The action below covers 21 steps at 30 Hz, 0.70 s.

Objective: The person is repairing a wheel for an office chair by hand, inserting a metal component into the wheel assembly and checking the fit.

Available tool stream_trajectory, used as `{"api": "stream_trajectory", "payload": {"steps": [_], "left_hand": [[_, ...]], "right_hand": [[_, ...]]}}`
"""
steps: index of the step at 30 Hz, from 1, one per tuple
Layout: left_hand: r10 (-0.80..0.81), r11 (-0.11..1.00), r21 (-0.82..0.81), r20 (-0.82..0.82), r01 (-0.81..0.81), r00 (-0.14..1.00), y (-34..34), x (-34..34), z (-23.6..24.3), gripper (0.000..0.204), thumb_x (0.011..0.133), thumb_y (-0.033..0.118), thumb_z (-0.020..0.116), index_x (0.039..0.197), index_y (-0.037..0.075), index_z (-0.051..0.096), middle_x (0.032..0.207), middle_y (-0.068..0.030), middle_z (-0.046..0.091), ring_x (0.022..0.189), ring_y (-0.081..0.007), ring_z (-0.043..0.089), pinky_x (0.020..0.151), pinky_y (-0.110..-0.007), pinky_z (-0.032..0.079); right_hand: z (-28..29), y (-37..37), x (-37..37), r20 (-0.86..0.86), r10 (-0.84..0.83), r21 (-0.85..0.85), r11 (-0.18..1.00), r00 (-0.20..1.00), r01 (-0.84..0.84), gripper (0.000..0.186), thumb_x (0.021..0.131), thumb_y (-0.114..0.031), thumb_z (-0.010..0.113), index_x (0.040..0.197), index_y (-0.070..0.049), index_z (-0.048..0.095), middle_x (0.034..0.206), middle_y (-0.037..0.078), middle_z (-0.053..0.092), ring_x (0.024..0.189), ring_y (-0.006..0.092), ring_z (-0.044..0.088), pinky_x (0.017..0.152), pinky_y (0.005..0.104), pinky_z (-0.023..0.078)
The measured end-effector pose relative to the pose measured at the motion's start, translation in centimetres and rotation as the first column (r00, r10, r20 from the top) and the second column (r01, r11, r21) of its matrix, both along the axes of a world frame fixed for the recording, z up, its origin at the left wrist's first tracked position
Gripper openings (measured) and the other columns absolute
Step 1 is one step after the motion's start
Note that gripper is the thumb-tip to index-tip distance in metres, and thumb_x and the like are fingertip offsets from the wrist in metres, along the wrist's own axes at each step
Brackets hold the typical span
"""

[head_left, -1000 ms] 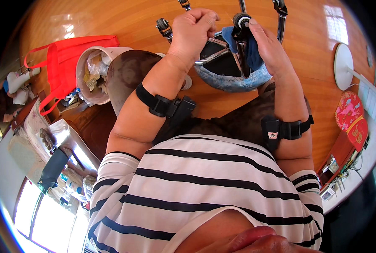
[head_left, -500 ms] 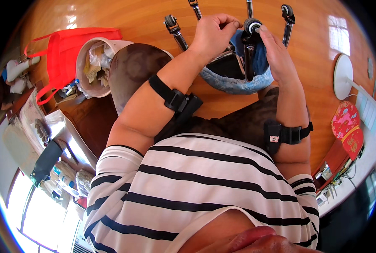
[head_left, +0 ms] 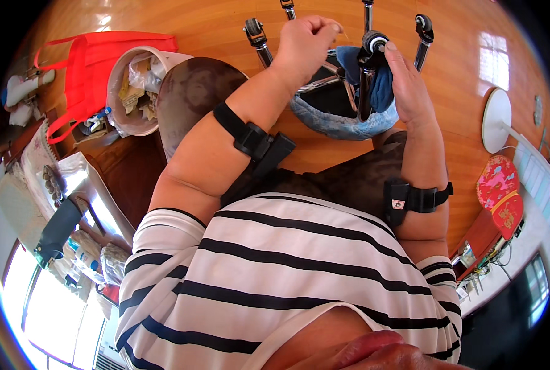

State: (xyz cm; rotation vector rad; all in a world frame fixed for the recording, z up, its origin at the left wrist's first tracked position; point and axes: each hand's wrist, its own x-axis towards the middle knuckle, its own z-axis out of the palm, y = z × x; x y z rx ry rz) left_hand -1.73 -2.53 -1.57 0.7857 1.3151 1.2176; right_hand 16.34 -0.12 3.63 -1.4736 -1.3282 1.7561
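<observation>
An upturned stool [head_left: 336, 127] rests in front of me, its light-blue patterned seat cover low and its chrome legs with caster wheels pointing up. My right hand [head_left: 409, 89] grips the nearest black caster wheel [head_left: 374, 42] at its right side, thumb against it. To the left of that wheel, my left hand [head_left: 306, 49] is raised with thumb and forefinger pinched together. A faint thin strand shows at those fingertips, apart from the wheel. A dark-blue cloth [head_left: 382, 90] hangs around the stool leg just below the wheel.
Left of my knee stands a waste bin [head_left: 112, 98] holding paper and plastic, beside a red bag [head_left: 83, 74]. At the right are a white round-based stand [head_left: 496, 120] and a red fan [head_left: 498, 182]. Other caster legs [head_left: 423, 40] stick up around the stool.
My left hand has shifted slightly left, drawing its pinched fingertips farther from the wheel. My right hand stays on the caster wheel. The whole view has tilted a little.
</observation>
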Motion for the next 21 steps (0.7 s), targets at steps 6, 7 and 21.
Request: {"api": "stream_trajectory", "payload": {"steps": [6, 7, 21], "left_hand": [[-0.152, 0.979, 0.102, -0.221, 0.178, 0.963, 0.0, 1.3, 0.5, 0.023, 0.087, 0.01, 0.061, 0.107, -0.001, 0.063, 0.095, -0.0073, 0.066, 0.085, -0.0101, 0.062, 0.075, -0.022, 0.049], [-0.174, 0.974, 0.09, -0.283, 0.207, 0.943, 0.1, 1.3, 0.3, 0.024, 0.087, 0.01, 0.061, 0.109, -0.001, 0.063, 0.097, -0.0081, 0.066, 0.085, -0.0104, 0.062, 0.075, -0.022, 0.049], [0.084, 0.996, -0.03, 0.16, -0.08, 0.984, 0.3, 0.9, 0.0, 0.012, 0.086, 0.009, 0.059, 0.087, 0.0, 0.066, 0.074, -0.0013, 0.06, 0.067, -0.008, 0.053, 0.063, -0.022, 0.046]], "right_hand": [[0.5, -0.2, -0.4, 0.02, -0.016, 0.023, 1.0, 1.0, 0.015, 0.049, 0.097, -0.04, 0.04, 0.113, 0.002, 0.058, 0.105, 0.005, 0.058, 0.099, 0.0114, 0.048, 0.092, 0.0255, 0.035], [0.5, -0.2, -0.3, 0.027, -0.013, 0.029, 1.0, 1.0, 0.012, 0.049, 0.097, -0.04, 0.041, 0.113, 0.002, 0.058, 0.105, 0.005, 0.058, 0.099, 0.0114, 0.048, 0.091, 0.0252, 0.035], [-0.5, 0.1, 0.0, -0.038, -0.061, -0.047, 0.997, 0.997, 0.059, 0.051, 0.096, -0.04, 0.044, 0.117, 0.005, 0.055, 0.108, 0.008, 0.059, 0.101, 0.0127, 0.051, 0.091, 0.0255, 0.037]]}}
